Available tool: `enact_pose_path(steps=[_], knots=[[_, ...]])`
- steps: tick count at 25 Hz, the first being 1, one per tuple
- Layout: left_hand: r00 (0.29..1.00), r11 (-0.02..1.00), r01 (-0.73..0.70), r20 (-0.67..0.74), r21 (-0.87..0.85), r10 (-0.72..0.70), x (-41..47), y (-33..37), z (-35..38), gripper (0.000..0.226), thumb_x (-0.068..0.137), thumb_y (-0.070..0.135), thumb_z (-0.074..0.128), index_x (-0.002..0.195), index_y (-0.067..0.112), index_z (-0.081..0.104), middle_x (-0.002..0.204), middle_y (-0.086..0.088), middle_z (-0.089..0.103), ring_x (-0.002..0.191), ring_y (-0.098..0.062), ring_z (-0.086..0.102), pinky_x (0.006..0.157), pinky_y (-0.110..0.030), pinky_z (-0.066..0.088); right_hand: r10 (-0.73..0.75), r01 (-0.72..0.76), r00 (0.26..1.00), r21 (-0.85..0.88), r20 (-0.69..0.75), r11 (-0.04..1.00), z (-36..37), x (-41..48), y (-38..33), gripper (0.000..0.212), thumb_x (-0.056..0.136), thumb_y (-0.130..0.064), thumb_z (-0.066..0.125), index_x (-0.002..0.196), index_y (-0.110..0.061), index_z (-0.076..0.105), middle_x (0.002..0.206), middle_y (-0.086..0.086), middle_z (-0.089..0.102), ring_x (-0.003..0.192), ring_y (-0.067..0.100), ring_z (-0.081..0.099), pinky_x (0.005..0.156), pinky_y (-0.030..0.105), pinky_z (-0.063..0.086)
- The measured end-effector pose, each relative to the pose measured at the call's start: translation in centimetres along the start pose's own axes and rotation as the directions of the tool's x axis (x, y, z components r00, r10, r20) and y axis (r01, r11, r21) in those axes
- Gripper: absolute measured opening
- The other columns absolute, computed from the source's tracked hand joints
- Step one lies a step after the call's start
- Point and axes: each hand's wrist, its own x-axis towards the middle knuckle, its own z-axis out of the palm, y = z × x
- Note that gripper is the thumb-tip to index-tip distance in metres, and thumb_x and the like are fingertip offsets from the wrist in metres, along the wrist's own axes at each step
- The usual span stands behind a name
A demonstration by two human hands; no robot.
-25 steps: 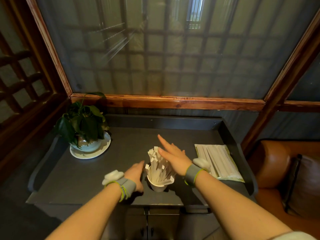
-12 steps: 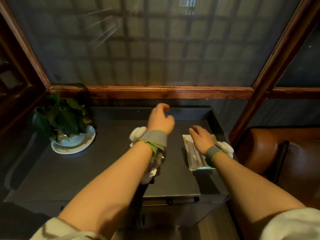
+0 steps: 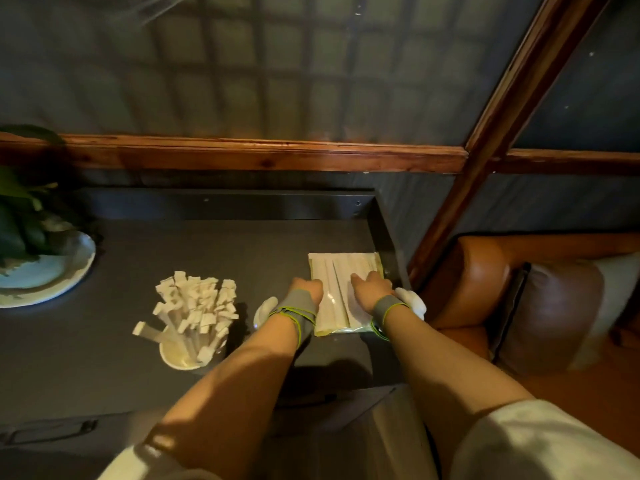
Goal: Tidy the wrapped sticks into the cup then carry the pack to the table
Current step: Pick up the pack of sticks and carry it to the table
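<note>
On the dark counter [image 3: 104, 358] the wrapped sticks [image 3: 195, 306] stand bunched in the cup [image 3: 180, 356], one leaning out to the left, so the tidying looks about done, and the carry is what's left. Both arms reach forward: the left hand [image 3: 306, 289] grips the pack's [image 3: 343, 268] left edge and the right hand [image 3: 370, 285] presses on its right side, fingers curled, the pack lying flat by the counter's right rim.

dim warm light | soft motion blur | wide-angle edge distortion
</note>
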Motion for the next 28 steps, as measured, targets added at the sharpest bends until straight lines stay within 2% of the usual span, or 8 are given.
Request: enact_pose_path(steps=[5,10,13,15,19,22,24,28], knots=[[0.999,0.996,0.050,0.002,-0.070,-0.050,1.1,0.1,0.7,0.049,0.089,0.014,0.050,0.134,-0.005,0.045,0.134,-0.024,0.054,0.121,-0.036,0.055,0.100,-0.037,0.044,0.074,-0.083,0.994,-0.099,-0.085,0.992,0.7,0.8,0.0,0.053,0.095,-0.036,0.038,0.137,-0.005,0.035,0.145,0.017,0.036,0.133,0.035,0.036,0.112,0.041,0.031],[0.996,0.997,0.068,-0.066,0.039,-0.065,1.5,0.4,0.7,0.050,0.093,0.022,0.044,0.135,-0.004,0.045,0.139,-0.020,0.051,0.128,-0.033,0.049,0.102,-0.031,0.038,-0.019,0.020,1.000,0.107,-0.008,0.994,0.0,1.6,0.6,0.040,0.095,-0.023,0.043,0.124,0.004,0.052,0.129,0.022,0.056,0.119,0.035,0.053,0.094,0.036,0.044],[0.996,0.999,0.030,-0.082,0.036,-0.027,1.5,1.2,0.4,0.048,0.096,0.022,0.038,0.133,-0.006,0.046,0.140,-0.021,0.051,0.128,-0.034,0.049,0.100,-0.031,0.038,-0.018,0.014,0.999,0.129,0.030,0.992,-0.8,1.7,0.2,0.042,0.098,-0.028,0.040,0.122,0.004,0.054,0.127,0.022,0.058,0.119,0.035,0.054,0.095,0.036,0.043],[0.996,1.000,0.006,-0.086,0.011,-0.005,1.1,2.0,0.3,0.048,0.098,0.022,0.033,0.135,-0.007,0.043,0.141,-0.021,0.048,0.130,-0.033,0.047,0.102,-0.032,0.037,-0.041,0.032,0.998,0.183,0.045,0.983,-1.8,1.7,-0.1,0.040,0.099,-0.029,0.037,0.115,0.002,0.057,0.116,0.023,0.059,0.111,0.034,0.055,0.095,0.035,0.042],[0.987,0.992,-0.051,-0.155,-0.111,0.033,0.7,3.3,0.4,0.050,0.100,0.026,0.029,0.139,-0.004,0.034,0.144,-0.022,0.043,0.133,-0.034,0.042,0.107,-0.034,0.033,-0.150,0.161,0.987,0.465,-0.062,0.870,-3.7,1.2,0.0,0.031,0.096,-0.028,0.041,0.106,-0.005,0.059,0.098,0.012,0.058,0.092,0.029,0.055,0.080,0.031,0.041],[0.977,0.975,-0.151,-0.176,-0.165,0.122,0.2,4.0,0.9,0.048,0.099,0.027,0.030,0.134,-0.003,0.042,0.139,-0.021,0.049,0.128,-0.036,0.046,0.104,-0.036,0.036,-0.189,0.225,0.974,0.568,-0.123,0.792,-4.9,-0.3,0.9,0.022,0.096,-0.030,0.041,0.088,-0.015,0.054,0.077,0.001,0.052,0.072,0.017,0.048,0.059,0.027,0.037],[0.966,0.953,-0.226,-0.173,-0.202,0.192,-0.4,4.3,1.7,0.045,0.098,0.028,0.032,0.128,-0.002,0.050,0.132,-0.022,0.054,0.121,-0.037,0.051,0.100,-0.036,0.039,-0.171,0.235,0.972,0.610,-0.162,0.756,-5.6,-1.3,1.8,0.021,0.096,-0.032,0.040,0.083,-0.018,0.051,0.075,0.001,0.050,0.073,0.018,0.047,0.060,0.028,0.037],[0.960,0.931,-0.278,-0.081,-0.238,0.266,-1.8,4.5,3.4,0.044,0.097,0.032,0.036,0.120,0.000,0.056,0.122,-0.022,0.060,0.106,-0.034,0.057,0.092,-0.036,0.043,-0.086,0.249,0.961,0.692,-0.262,0.678,-6.7,-3.4,3.8,0.020,0.095,-0.034,0.041,0.086,-0.022,0.054,0.085,0.002,0.059,0.080,0.019,0.055,0.073,0.032,0.045]])
